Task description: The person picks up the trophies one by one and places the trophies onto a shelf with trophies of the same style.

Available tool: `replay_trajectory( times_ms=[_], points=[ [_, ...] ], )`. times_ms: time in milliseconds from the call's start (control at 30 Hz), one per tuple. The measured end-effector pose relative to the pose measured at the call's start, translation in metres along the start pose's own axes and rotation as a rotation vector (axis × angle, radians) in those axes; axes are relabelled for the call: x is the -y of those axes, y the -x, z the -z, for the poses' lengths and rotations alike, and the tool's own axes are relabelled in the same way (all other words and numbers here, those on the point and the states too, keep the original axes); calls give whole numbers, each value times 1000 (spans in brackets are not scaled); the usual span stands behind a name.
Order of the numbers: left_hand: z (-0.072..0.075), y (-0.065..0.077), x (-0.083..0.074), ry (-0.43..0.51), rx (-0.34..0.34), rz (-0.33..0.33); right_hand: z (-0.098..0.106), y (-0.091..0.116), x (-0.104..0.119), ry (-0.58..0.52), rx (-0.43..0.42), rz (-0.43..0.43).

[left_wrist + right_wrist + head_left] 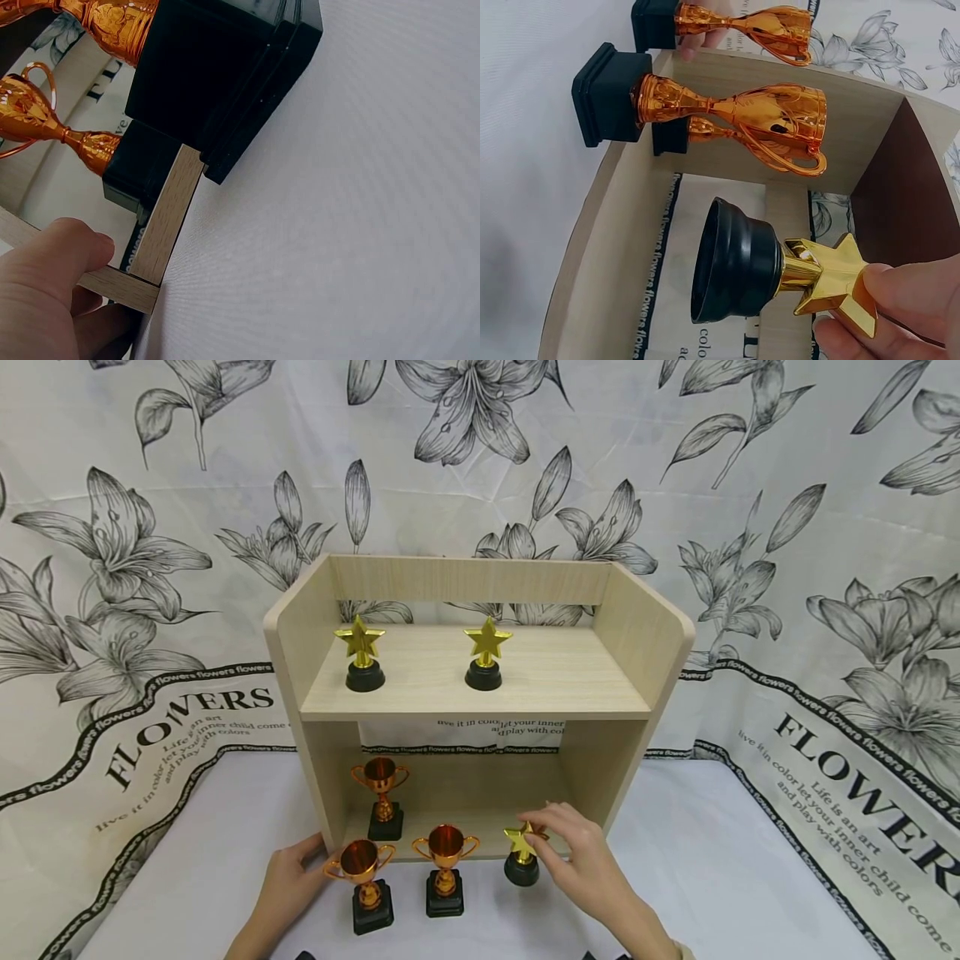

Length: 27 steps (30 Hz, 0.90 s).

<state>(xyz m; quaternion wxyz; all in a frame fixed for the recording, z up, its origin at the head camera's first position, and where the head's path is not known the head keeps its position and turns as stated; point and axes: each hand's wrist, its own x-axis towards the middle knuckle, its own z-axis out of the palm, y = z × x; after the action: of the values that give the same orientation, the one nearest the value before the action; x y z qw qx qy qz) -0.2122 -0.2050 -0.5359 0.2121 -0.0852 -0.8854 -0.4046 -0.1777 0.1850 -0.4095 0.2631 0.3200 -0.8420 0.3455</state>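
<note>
My right hand (581,856) pinches a gold star trophy (742,266) by its star between thumb and fingers. The trophy's round black base hangs tilted in front of the lower compartment. With thumb and fingers on either side, my left hand (291,878) grips the lower left side panel of a pale wooden shelf (562,685). Two copper-coloured trophy cups on black square bases are in front of the shelf: a left cup (360,864) near my left hand and a middle cup (446,852). A third cup (382,777) stands inside the lower compartment at left.
On the upper board stand two more gold star trophies, a left star (360,647) and a middle star (486,647). A white cloth (697,852) covers the table. Behind it hangs a floral-printed backdrop (480,493) with lettering.
</note>
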Motion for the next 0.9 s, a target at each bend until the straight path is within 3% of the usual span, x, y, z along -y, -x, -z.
replay_trajectory(
  times_ms=[367, 900],
  points=[
    [0, 0, 0, 0, -2, 15, 3, 0, 5, 19, 14, -30],
    [-1, 0, 1, 9, 12, 24, 11, -4, 7, 57, -8, 8]
  ],
)
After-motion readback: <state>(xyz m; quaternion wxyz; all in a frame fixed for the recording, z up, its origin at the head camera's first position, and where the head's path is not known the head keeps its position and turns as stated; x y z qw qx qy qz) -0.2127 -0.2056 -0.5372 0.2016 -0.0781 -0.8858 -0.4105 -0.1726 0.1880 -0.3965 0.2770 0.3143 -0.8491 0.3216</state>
